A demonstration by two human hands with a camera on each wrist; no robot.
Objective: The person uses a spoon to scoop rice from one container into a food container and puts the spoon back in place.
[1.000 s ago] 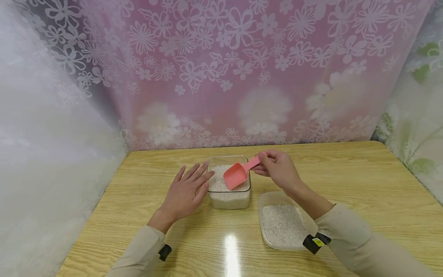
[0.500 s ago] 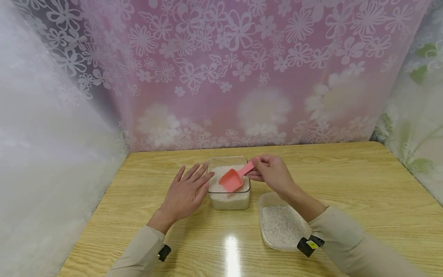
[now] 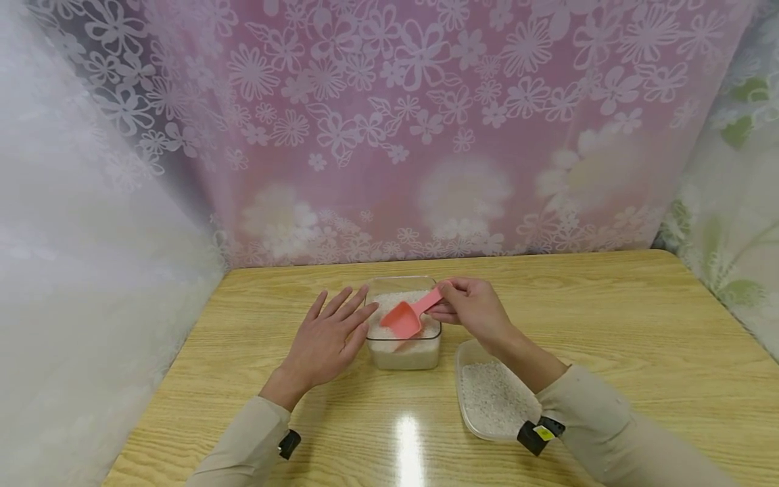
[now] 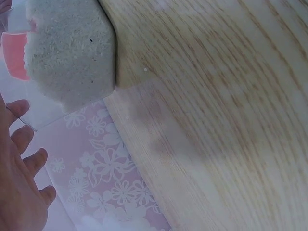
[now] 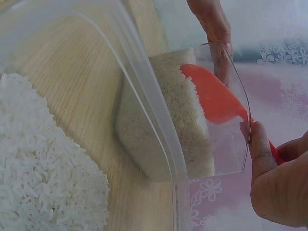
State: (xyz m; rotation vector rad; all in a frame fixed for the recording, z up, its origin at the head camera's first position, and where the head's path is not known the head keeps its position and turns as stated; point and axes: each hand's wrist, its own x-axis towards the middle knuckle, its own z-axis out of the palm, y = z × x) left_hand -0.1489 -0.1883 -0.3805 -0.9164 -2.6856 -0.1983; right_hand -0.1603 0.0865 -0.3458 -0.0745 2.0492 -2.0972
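Note:
A clear square container [image 3: 404,358] of white rice [image 5: 183,110] stands mid-table. My right hand [image 3: 477,311] pinches the handle of a pink scoop [image 3: 403,320], whose front edge is sunk in that rice; the right wrist view shows the scoop's bowl [image 5: 211,94] leaning down into it from the rim. My left hand [image 3: 325,341] lies with spread, straight fingers against the container's left rim. Below my right forearm sits a lower, translucent plastic tub [image 3: 467,419], also with rice [image 3: 496,396] in it.
The wood-grain table [image 3: 243,365] ends at the back against a pink flowered curtain [image 3: 389,135]. Pale patterned cloth [image 3: 91,270] hangs on the left and right sides. A few stray grains [image 4: 146,70] lie on the table near the square container.
My right hand has moved left and slightly down, and the scoop has gone from above the rice to partly inside it. My left hand has stayed in place.

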